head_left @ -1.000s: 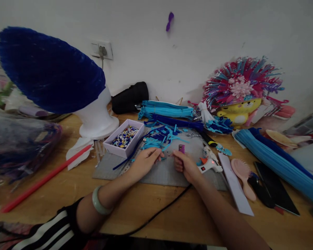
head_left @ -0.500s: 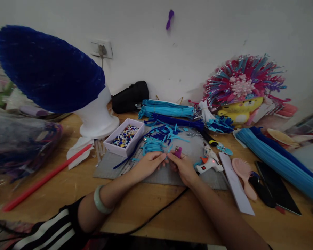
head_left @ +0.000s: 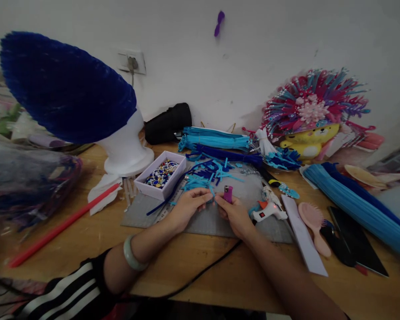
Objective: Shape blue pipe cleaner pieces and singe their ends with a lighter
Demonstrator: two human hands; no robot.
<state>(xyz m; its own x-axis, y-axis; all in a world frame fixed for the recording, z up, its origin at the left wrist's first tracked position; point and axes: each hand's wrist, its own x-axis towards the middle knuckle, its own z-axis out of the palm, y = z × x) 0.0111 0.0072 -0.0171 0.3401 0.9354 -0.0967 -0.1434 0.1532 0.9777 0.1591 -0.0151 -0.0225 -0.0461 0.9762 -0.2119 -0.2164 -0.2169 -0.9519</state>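
Over the grey mat [head_left: 200,228], my left hand [head_left: 190,206] pinches a short light-blue strip [head_left: 212,192] between thumb and fingers. My right hand [head_left: 232,212] is closed round a purple lighter [head_left: 228,194], whose top stands up above the fingers; its thumb and index tip meet close to the strip's lower end. Whether that hand also grips the strip is too small to tell. Just behind my left hand lies a pile of cut light-blue pieces [head_left: 196,182], with dark-blue pieces among the scraps farther back.
A box of beads [head_left: 160,192] stands left of the mat, near a white head form [head_left: 125,151] wearing a dark-blue cap [head_left: 66,89]. A glue gun [head_left: 270,211], pink brush [head_left: 311,218] and blue stem bundle [head_left: 353,200] lie right. A black cable [head_left: 200,275] crosses in front.
My hands have parted slightly at the fingertips, and more of the light-blue strip and of the lighter shows. The whole view has shifted a little.
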